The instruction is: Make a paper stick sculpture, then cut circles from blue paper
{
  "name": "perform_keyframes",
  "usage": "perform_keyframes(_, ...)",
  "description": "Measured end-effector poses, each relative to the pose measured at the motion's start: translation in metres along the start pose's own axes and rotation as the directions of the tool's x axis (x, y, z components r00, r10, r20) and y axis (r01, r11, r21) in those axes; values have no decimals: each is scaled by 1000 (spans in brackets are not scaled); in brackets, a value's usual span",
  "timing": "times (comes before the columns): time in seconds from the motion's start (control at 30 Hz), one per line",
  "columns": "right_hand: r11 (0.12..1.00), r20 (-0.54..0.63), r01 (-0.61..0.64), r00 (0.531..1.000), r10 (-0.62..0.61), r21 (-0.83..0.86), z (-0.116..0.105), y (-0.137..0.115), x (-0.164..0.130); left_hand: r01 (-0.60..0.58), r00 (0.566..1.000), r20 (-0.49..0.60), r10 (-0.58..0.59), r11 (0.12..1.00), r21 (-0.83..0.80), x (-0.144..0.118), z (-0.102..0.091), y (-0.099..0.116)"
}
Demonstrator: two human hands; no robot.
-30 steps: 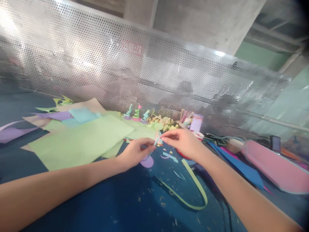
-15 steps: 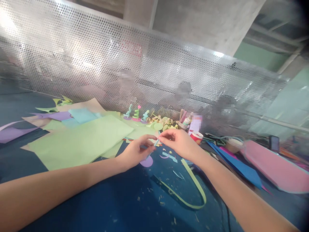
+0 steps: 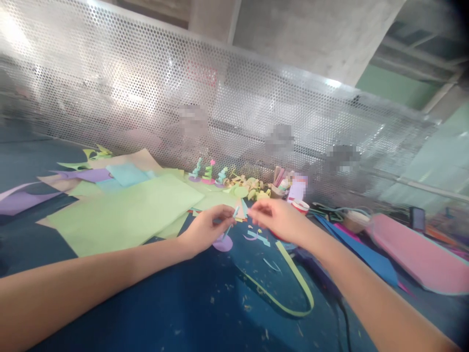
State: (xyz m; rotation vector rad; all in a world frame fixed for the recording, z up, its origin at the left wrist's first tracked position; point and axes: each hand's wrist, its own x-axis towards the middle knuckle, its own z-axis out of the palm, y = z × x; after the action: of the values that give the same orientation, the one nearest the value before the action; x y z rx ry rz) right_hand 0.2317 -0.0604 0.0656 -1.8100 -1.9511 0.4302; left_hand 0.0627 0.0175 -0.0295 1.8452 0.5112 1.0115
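My left hand [image 3: 210, 229] pinches a thin light-blue paper strip or stick [image 3: 235, 213], which tilts up past the fingertips. Its lower end runs down in front of a purple paper disc [image 3: 224, 244]; whether the two are joined I cannot tell. Just to the right, my right hand [image 3: 276, 216] is in a pinch, a small gap away from the strip. Anything between those fingertips is too small to make out. Small paper scraps [image 3: 258, 238] in blue, purple and yellow lie on the blue table [image 3: 176, 303] below the right hand.
Large green sheets [image 3: 128, 215] lie at left, with purple paper [image 3: 32, 200] beyond. Small spiral paper trees [image 3: 208, 174] stand at the back by a perforated metal screen [image 3: 154, 93]. A curled green strip [image 3: 298, 278], blue paper [image 3: 361, 249], a pink sheet [image 3: 417, 252] and a phone [image 3: 416, 218] are at right.
My right hand has drawn away to the right from the light-blue strip. My left hand keeps hold of it, and more of the strip and the purple disc shows.
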Motion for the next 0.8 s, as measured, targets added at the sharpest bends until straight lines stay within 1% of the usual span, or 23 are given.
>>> perform_keyframes(0.03, 999, 90, -11, 996, 16, -51, 3, 2, -8, -1, 1000, -14, 1, 1000, 4, 0, 0, 0)
perform_keyframes(0.07, 997, 205, -1, 979, 18, -81, 7, 3, -16, -4, 1000, -22, 4, 1000, 4, 0, -1, -1)
perform_keyframes(0.1, 997, 296, 13, 955, 12, -81, 12, 4, -24, -6, 1000, -23, 6, 1000, -1, 1, -1, 0)
perform_keyframes(0.13, 997, 332, 22, 943, 2, -69, 18, 4, -32, -6, 1000, -20, 6, 1000, -13, 0, -1, 0)
perform_keyframes(0.17, 998, 341, 33, 940, -10, -61, 24, 4, -38, -4, 1000, -15, 3, 1000, -28, 0, -1, 1)
perform_keyframes(0.27, 995, 262, 61, 964, -37, -85, 38, 1, -45, -1, 1000, 10, 2, 997, -71, 0, -1, 3)
perform_keyframes(0.33, 996, 177, 46, 984, -31, -81, 40, -1, -41, -2, 1000, 17, 3, 997, -73, 0, -1, 5)
perform_keyframes(0.43, 1000, 0, 2, 1000, -2, 13, 33, 0, -28, 11, 1000, 27, -10, 998, -55, 0, -1, 6)
perform_keyframes(0.5, 997, -112, -18, 993, 27, 76, 27, 2, -19, 13, 1000, 25, -12, 999, -44, 0, -1, 7)
perform_keyframes(0.57, 993, -189, -17, 981, 40, 120, 24, 4, -13, 7, 1000, 20, -6, 999, -40, 0, -1, 7)
perform_keyframes(0.67, 991, -245, 11, 969, 22, 135, 25, 1, -8, 3, 1000, 17, -3, 999, -46, 0, -1, 8)
perform_keyframes(0.8, 993, -262, -8, 964, 40, 121, 28, -6, -7, 12, 1000, 11, -12, 999, -50, 0, -2, 7)
